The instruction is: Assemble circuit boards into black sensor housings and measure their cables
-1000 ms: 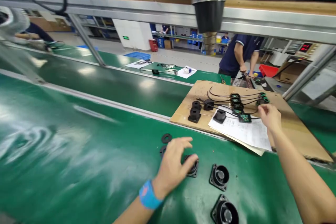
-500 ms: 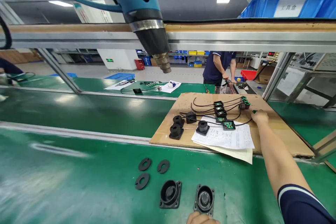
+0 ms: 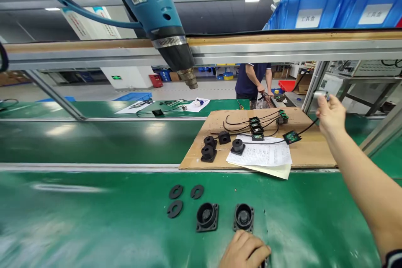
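Your left hand [image 3: 246, 251] is cut off by the bottom edge, its fingers curled over a dark part [image 3: 265, 263] that mostly disappears beneath them; you cannot tell from here whether they grasp it or only rest on it. Your right hand [image 3: 331, 113] is pinched around a smooth, silvery cylinder [image 3: 320, 94], held up beyond the right edge of the cardboard [image 3: 309, 150], with your fingers and thumb covering part of it. A thin black cable [image 3: 309, 126] runs from that hand to a green circuit board [image 3: 292, 137] in a squarish black frame, near the paper's upper right corner; where the cable meets the cylinder is hidden in your grip. The print on the creased white paper [image 3: 264, 157] is too small to read. Just beyond your left hand stand two matte black housings, a left one [image 3: 207, 215] and a right one [image 3: 243, 216], each a round cup on a square flange, near flat, slotted black rings [image 3: 174, 208] on the glossy green bench [image 3: 109, 226]. Above, the metal rail [image 3: 251, 50] hides the head of a co-worker [image 3: 241, 81], and the ribbed teal heat gun [image 3: 163, 12] runs out of view at the top.
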{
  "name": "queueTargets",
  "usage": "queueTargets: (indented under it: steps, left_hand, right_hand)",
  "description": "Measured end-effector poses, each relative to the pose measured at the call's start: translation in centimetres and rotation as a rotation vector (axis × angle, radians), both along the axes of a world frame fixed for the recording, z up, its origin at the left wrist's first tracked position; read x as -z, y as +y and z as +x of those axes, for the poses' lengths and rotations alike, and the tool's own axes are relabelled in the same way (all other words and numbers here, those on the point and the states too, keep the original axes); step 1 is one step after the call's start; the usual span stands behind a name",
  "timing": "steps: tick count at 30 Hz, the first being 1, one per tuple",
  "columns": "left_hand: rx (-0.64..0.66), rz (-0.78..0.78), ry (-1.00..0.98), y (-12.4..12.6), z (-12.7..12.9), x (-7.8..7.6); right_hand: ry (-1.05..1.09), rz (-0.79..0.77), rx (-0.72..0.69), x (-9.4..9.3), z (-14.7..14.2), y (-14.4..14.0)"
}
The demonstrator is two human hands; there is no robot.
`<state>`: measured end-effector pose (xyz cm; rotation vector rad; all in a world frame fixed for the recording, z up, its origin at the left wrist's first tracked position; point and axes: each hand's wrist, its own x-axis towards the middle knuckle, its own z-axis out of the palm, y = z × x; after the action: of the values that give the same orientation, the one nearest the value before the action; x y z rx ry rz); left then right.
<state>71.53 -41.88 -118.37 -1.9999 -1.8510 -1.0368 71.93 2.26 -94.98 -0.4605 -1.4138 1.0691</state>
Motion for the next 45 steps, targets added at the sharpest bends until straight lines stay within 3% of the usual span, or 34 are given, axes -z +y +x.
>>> queueTargets:
  steps: [3, 6, 8, 12, 16, 19, 24, 28, 36, 42, 45]
  left_hand:
    - [0.024, 0.052, 0.010, -0.7, -0.6, -1.0]
    - [0.036, 0.198, -0.131, -1.2, 0.1, -2.0]
    - [0.074, 0.231, -0.408, -0.9, 1.6, -3.0]
    - [0.158, 0.113, -0.976, 1.3, 5.2, -5.6]
    - [0.308, 0.011, -1.235, 3.4, 7.3, -7.3]
    - [0.333, -0.031, -1.280, 3.3, 8.0, -7.2]
    - [0.191, 0.019, -1.394, 2.4, 8.9, -5.5]
    - [0.190, 0.088, -1.471, 2.0, 9.3, -4.2]
    - [0.161, 0.075, -1.345, 1.1, 9.4, -4.6]
    - [0.218, 0.187, -1.280, 1.4, 8.9, -3.5]
    - [0.113, 0.231, -1.292, 1.8, 9.1, -3.9]
  right_hand:
    - [0.004, 0.177, 0.035, -3.4, 5.7, -3.4]
    - [-0.137, 0.399, 0.116, -4.2, 12.1, -8.1]
    - [-0.328, 0.518, 0.150, -3.1, 15.8, -11.7]
    - [-0.731, 0.823, -0.122, 2.4, 19.5, -18.9]
    - [-0.745, 0.932, -0.485, 7.9, 19.4, -23.7]
    - [-0.736, 0.898, -0.606, 9.6, 18.9, -25.1]
    - [-0.791, 0.716, -0.742, 9.8, 18.8, -24.7]
    - [-0.808, 0.548, -0.778, 10.4, 18.6, -24.7]
    - [-0.685, 0.554, -0.764, 12.3, 18.0, -25.6]
    - [-0.646, 0.438, -0.840, 12.5, 17.1, -26.0]
    - [-0.666, 0.390, -0.866, 13.0, 17.0, -26.2]
